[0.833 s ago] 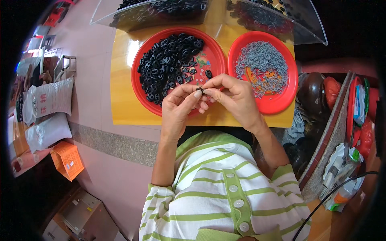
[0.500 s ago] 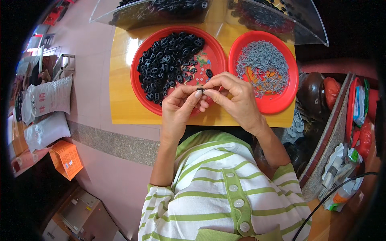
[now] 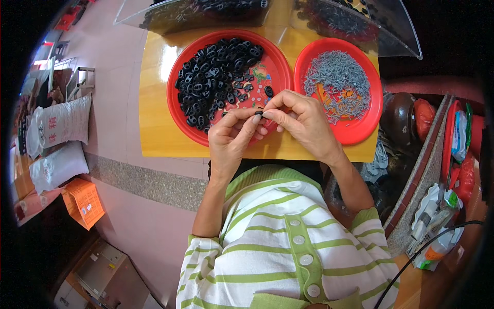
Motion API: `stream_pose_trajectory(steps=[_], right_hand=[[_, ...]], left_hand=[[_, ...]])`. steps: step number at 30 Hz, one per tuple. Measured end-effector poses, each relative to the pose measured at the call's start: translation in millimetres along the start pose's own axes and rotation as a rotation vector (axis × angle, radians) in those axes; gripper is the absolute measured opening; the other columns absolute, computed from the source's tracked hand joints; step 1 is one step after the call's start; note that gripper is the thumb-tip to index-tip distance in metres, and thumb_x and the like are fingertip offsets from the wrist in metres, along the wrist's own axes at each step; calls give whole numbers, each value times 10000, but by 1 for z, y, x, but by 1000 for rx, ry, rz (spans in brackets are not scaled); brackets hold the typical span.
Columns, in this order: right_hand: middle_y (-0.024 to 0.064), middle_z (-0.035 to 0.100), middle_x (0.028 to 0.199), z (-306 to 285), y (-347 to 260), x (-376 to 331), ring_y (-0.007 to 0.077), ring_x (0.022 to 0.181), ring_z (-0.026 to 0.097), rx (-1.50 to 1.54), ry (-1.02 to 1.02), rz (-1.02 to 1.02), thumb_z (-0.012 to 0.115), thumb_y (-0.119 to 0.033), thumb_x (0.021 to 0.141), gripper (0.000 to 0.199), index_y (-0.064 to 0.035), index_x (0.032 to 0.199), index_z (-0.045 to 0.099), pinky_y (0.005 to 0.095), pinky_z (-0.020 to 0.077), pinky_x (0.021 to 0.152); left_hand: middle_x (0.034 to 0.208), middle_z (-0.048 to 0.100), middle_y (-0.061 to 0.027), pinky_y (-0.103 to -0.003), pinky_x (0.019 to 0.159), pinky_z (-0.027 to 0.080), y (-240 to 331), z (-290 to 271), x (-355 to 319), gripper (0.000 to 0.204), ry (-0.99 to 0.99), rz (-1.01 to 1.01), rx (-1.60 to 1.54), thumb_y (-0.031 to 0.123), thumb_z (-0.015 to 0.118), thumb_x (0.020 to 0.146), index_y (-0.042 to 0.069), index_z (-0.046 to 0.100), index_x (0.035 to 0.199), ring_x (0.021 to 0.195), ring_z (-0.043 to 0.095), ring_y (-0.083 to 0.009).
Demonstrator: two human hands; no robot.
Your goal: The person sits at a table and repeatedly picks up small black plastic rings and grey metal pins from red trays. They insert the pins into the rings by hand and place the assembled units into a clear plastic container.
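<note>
My left hand (image 3: 230,138) is closed, with a small black plastic piece (image 3: 259,113) pinched between thumb and fingertips. Against that piece, the thumb and forefinger of my right hand (image 3: 303,124) are pressed together; whatever they hold is too small to make out. Both hands are over the near right part of a red round tray (image 3: 282,67). Heaped on its left side are many black oval plastic pieces with holes (image 3: 211,74), and a single black oval piece (image 3: 268,91) lies apart just beyond my fingers.
To the right, a red plate (image 3: 376,98) holds a pile of small grey pins (image 3: 337,72). Clear bins (image 3: 206,18) with more parts stand at the far edge of the yellow wooden table (image 3: 154,113). White sacks (image 3: 64,121) and an orange box (image 3: 85,203) are on the left.
Both hands stay together in nearly the same place. My right fingertips have shifted slightly, and the black piece shows a little more between the hands.
</note>
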State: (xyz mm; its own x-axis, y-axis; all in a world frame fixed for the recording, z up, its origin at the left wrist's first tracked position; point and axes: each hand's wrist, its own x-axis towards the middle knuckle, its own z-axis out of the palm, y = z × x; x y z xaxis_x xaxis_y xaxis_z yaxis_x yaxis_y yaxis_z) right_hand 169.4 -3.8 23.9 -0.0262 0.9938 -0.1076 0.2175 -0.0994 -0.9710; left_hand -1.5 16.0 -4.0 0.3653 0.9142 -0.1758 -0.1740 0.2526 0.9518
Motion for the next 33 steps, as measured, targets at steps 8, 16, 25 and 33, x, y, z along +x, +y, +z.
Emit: stream_pose_trajectory(steps=[8,16,25,33], right_hand=[[6,630,772,19,15,-6,32,610,540,164,117,-1,618,-83,885,83,0,883,619,180,426,528],[18,636,801,19,18,0,41,663,561,172,72,100,624,-75,881,85,3,911,612,188,445,557],[28,648,814,7,10,3,46,636,557,145,82,7,664,-104,847,154,7,947,625,209,463,551],[34,647,789,8,3,4,58,607,559,97,42,46,634,-89,868,105,11,893,614,219,455,525]], left_hand=[[841,669,-90,-213,656,539,-9,1,0,145,35,-2,-23,25,569,909,-57,619,1018,721,646,-110],[831,665,-91,-210,651,535,-12,-2,5,131,33,45,46,12,557,912,-56,619,1004,720,643,-109],[849,662,-97,-222,641,530,-7,-9,7,121,33,42,-144,24,571,906,-47,619,991,713,637,-116],[821,661,-89,-222,605,511,-4,-5,4,108,44,-18,-88,21,578,896,-36,624,976,686,628,-119]])
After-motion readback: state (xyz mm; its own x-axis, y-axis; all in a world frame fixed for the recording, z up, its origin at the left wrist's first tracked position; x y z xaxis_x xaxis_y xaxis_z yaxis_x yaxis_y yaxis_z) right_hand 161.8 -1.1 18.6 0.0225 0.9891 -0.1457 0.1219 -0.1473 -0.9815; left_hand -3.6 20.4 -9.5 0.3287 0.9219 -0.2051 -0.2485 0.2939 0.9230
